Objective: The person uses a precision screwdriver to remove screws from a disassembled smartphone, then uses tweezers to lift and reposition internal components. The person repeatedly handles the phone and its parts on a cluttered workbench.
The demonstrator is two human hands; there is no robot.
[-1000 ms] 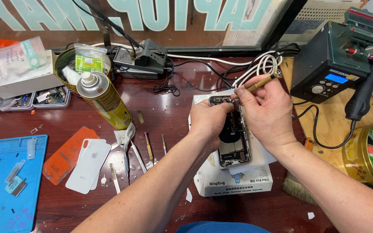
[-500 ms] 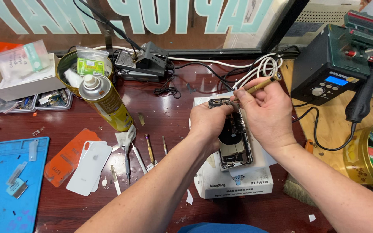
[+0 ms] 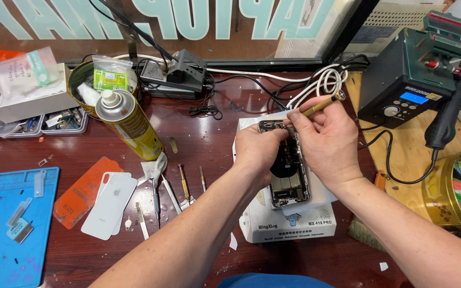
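The dark wooden bench (image 3: 209, 160) carries everything, largest first. At its right rear corner stands a green soldering station (image 3: 406, 80) with its black handpiece (image 3: 446, 120) hanging beside it. A yellow spray can (image 3: 129, 125) stands tilted left of centre, and a blue work mat (image 3: 12, 224) covers the front left corner. A white box (image 3: 289, 218) sits near the middle of the front edge and serves as a rest.

On that box lies the opened smartphone (image 3: 289, 176), back cover off and its insides bare: a dark round coil in the middle and metal shields below. A white back cover (image 3: 108, 205) lies well apart, left of the box, next to an orange plastic sheet (image 3: 78, 192), so the opening-up looks already done. Loose tweezers and picks (image 3: 169, 189) lie between the can and the box.

The left hand (image 3: 254, 152) clamps the phone's upper left edge, fingers curled shut around the frame. The right hand (image 3: 329, 141) pinches a brass-handled precision screwdriver (image 3: 321, 105), its tip down at the phone's top end by the camera corner. Judging by that, work on the internal screws is in hand; the inner parts look still seated, and whether any screws are out I cannot tell.
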